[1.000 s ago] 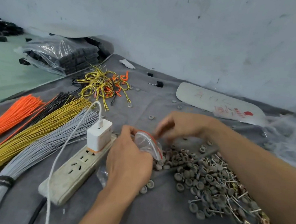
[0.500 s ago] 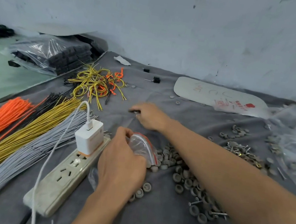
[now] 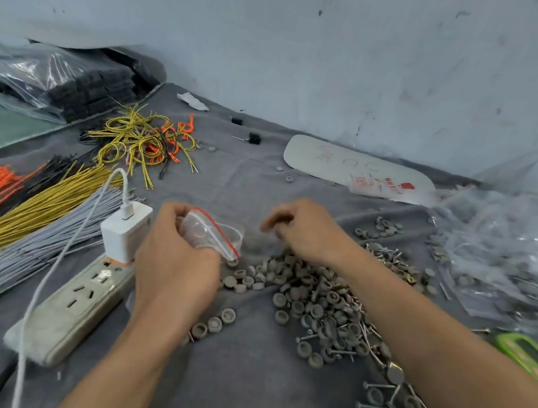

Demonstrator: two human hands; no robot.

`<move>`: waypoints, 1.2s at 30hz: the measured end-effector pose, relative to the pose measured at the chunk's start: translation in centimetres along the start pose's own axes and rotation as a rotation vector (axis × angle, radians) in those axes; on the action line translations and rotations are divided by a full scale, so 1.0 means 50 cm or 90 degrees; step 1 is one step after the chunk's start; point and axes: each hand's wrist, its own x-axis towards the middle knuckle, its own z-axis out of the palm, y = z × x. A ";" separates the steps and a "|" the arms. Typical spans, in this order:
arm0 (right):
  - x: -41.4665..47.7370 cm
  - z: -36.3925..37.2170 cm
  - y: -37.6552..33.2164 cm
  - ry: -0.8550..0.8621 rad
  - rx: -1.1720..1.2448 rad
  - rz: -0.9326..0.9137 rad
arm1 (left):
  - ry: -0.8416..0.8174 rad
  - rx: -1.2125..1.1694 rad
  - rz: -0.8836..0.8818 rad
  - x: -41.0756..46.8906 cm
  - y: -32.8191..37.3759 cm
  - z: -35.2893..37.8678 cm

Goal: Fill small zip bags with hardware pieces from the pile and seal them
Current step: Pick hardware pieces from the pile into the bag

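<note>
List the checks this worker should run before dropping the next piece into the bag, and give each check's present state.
1. Left hand has a firm grip on the zip bag: ok.
2. Bag mouth open toward the right hand: ok.
3. Piece pinched in the right hand: cannot tell, blurred.
4. Hardware pile close beside the right hand: ok.
5. Bag sealed: not ok, mouth gapes.

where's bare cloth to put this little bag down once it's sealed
For the zip bag: bare cloth nearest you, between power strip and hardware pile. Farther back, a mostly bare patch between looped wires and white card. Crowded: wire bundles left, pile and plastic bags right.
</note>
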 end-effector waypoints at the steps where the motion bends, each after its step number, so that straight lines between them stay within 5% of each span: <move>1: 0.022 -0.001 0.005 0.012 0.010 0.027 | 0.003 -0.005 0.001 0.000 0.000 0.001; 6: 0.054 0.049 -0.009 -0.085 -0.038 -0.010 | -0.029 0.054 0.047 0.001 -0.001 0.026; 10: -0.009 0.018 0.031 -0.145 0.114 -0.030 | -0.056 0.117 0.117 -0.004 -0.004 0.045; 12: -0.013 -0.032 0.096 -0.011 0.174 0.084 | -0.070 0.164 0.155 -0.009 -0.008 0.054; 14: -0.012 -0.089 0.186 0.152 0.064 0.265 | -0.090 0.180 0.176 -0.015 -0.007 0.059; 18: -0.030 -0.142 0.327 0.139 -0.106 0.498 | -0.094 0.177 0.182 -0.014 0.000 0.073; 24: -0.030 -0.120 0.281 -0.002 -0.207 0.251 | -0.100 0.197 0.192 -0.020 0.008 0.097; 32: -0.084 -0.121 0.140 -0.303 -0.083 0.035 | -0.111 0.178 0.198 -0.039 0.020 0.097; 36: -0.049 -0.153 0.143 -0.128 0.059 0.140 | -0.101 0.174 0.172 -0.032 0.021 0.091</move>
